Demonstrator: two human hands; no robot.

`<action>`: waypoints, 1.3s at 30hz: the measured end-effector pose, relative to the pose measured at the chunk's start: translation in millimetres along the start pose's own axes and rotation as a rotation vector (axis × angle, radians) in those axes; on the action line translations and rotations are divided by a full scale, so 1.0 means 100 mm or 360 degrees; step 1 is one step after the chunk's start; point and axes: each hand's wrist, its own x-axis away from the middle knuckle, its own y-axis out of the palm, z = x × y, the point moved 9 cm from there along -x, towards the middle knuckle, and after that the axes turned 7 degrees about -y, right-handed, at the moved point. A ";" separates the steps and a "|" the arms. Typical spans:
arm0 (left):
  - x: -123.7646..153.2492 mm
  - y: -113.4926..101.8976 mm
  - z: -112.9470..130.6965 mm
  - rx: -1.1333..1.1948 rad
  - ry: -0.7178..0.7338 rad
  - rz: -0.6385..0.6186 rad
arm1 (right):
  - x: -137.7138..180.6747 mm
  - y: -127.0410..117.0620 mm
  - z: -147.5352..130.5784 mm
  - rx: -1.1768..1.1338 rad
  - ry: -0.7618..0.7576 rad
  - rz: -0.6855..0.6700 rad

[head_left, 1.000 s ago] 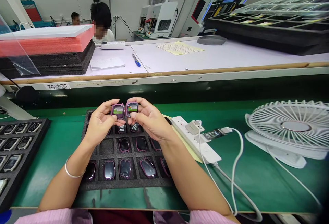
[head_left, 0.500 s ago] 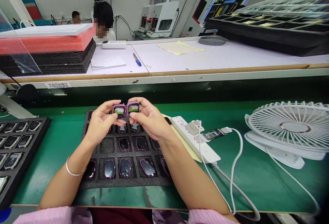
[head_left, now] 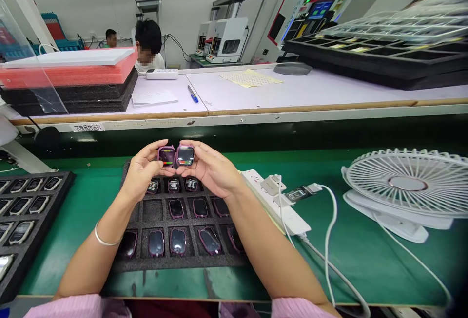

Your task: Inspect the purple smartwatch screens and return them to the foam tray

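Observation:
My left hand (head_left: 143, 169) is closed on a purple-framed smartwatch (head_left: 167, 157), its thumb at the lower left edge of the lit screen. Right beside it, my right hand (head_left: 212, 167) grips a second purple smartwatch (head_left: 185, 156) by its sides, with the thumb off the screen. Both screens face me and show coloured bands. Below the hands lies a black foam tray (head_left: 151, 211) whose compartments hold several more purple smartwatches, such as a dark-screened one (head_left: 177, 241). Three watches in an upper row have lit text on their screens. My forearms cover parts of the tray's sides.
A second foam tray (head_left: 54, 206) of silvery watch cases lies at left. Right of my arm are a white power strip (head_left: 281, 206), cables and a white fan (head_left: 405, 186). A raised shelf (head_left: 234, 99) runs behind, bearing foam stacks, paper and a pen (head_left: 192, 94). Other people sit beyond.
My right thumb has moved off its watch's screen. Both screens now show different content, mostly dark with coloured bands instead of green areas and text. The camera view has tilted up slightly.

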 end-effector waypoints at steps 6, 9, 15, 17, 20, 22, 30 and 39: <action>-0.46 0.08 0.71 -0.0113 0.0428 -0.0137 | -0.65 0.10 -0.58 0.0183 -0.0226 -0.0130; -0.72 0.12 1.17 -0.0165 0.0707 -0.0174 | -1.00 0.22 -1.03 0.0315 -0.0504 -0.0183; -0.97 0.15 1.71 -0.0261 0.0995 -0.0135 | -1.32 0.39 -1.55 0.0649 -0.0749 -0.0208; -0.97 0.16 1.78 -0.0286 0.1052 -0.0104 | -1.32 0.43 -1.63 0.0744 -0.0773 -0.0214; -0.97 0.18 1.83 -0.0295 0.1099 -0.0086 | -1.27 0.50 -1.72 0.0836 -0.0814 -0.0253; -0.97 0.18 1.86 -0.0285 0.1115 -0.0091 | -1.23 0.54 -1.76 0.0863 -0.0831 -0.0286; -0.88 0.24 1.96 -0.0242 0.1122 -0.0148 | -1.10 0.65 -1.87 0.0875 -0.0875 -0.0358; -0.28 0.22 1.11 -0.0189 0.0694 -0.0103 | -0.48 0.45 -1.09 0.0576 -0.0585 -0.0297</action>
